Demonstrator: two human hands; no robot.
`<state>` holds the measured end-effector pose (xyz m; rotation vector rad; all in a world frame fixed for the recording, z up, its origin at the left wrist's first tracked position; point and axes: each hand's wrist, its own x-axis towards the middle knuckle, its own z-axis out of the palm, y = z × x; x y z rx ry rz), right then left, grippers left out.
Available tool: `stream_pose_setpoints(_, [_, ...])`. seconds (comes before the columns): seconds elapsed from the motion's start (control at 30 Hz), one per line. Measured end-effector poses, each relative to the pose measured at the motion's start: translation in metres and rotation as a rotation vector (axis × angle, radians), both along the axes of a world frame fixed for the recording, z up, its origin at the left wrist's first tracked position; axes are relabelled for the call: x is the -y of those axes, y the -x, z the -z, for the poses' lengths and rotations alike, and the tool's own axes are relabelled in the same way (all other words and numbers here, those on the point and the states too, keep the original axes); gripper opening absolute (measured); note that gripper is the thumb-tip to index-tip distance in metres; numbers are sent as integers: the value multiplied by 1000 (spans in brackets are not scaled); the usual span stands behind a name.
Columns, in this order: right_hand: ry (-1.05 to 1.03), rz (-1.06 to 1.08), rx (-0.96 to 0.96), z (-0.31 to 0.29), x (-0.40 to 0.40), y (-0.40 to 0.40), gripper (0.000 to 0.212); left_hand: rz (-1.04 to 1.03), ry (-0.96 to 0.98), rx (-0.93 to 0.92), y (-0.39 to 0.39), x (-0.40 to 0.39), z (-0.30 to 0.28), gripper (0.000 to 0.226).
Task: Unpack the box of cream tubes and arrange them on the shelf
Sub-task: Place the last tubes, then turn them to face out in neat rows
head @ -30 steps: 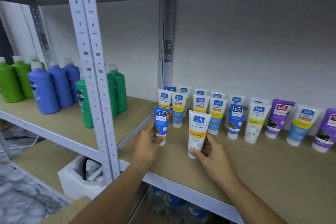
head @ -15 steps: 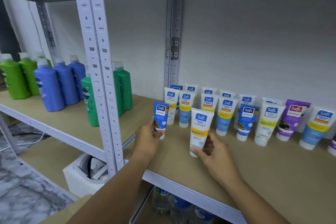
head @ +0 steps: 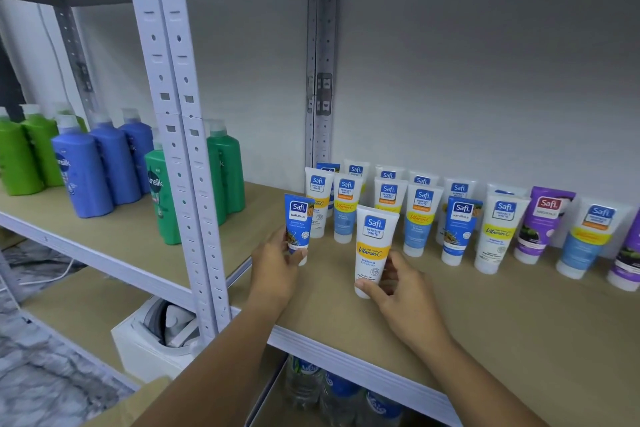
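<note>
- Nearest, under the shelf edge, clear plastic water bottles [head: 332, 392] with blue labels are seen; their writing cannot be read.
- A white box-shaped appliance [head: 152, 340] is seen on the lower board at the left.
- The shelf [head: 502, 329] is made of a matt tan board with a pale grey metal edge, and is carried by a perforated grey upright [head: 180, 135].
- The lower end of a small blue tube [head: 298, 222], printed "Safi NATURALS", is gripped by the left hand [head: 277, 267]; whether its cap touches the board cannot be told.
- A taller white tube [head: 374, 251] with a yellow band, marked "Safi PERFECT WHITE Vitamin C", is held by the right hand [head: 401, 291] near its cap, which is at the board; the tube is upright.
- Behind, smooth cap-down Safi tubes [head: 420, 218] are ranged in rows: white with yellow or blue bands, one blue Naturals tube [head: 460, 229] and purple tubes [head: 540, 222] further right.
- On the neighbouring bay, glossy Sunsilk bottles [head: 83, 173] in blue and green are stood in a group.
- A plain white wall [head: 485, 80] is seen at the back.
</note>
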<state>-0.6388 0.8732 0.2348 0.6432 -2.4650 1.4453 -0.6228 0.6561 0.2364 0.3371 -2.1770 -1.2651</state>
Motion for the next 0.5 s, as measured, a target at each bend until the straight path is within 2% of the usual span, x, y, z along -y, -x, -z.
stream_pose_setpoints(0.17, [-10, -2, -1, -1, -1, -2, 53, -153, 56, 11, -13, -6, 5, 56])
stream_pose_setpoints(0.27, [-23, 2, -9, 1, -1, -3, 54, -167, 99, -40, -25, -11, 12, 33])
stream_pose_setpoints(0.33, [-20, 4, -7, 2, -2, -2, 53, -46, 174, -59, -33, -13, 15, 18])
stream_pose_setpoints(0.37, [-20, 3, -5, 2, -2, -2, 52, 51, 252, -59, -37, -14, 15, 18])
stream_pose_setpoints(0.5, [-28, 3, 1, 3, -1, 0, 50, 464, 580, 6, -49, -10, 7, 61])
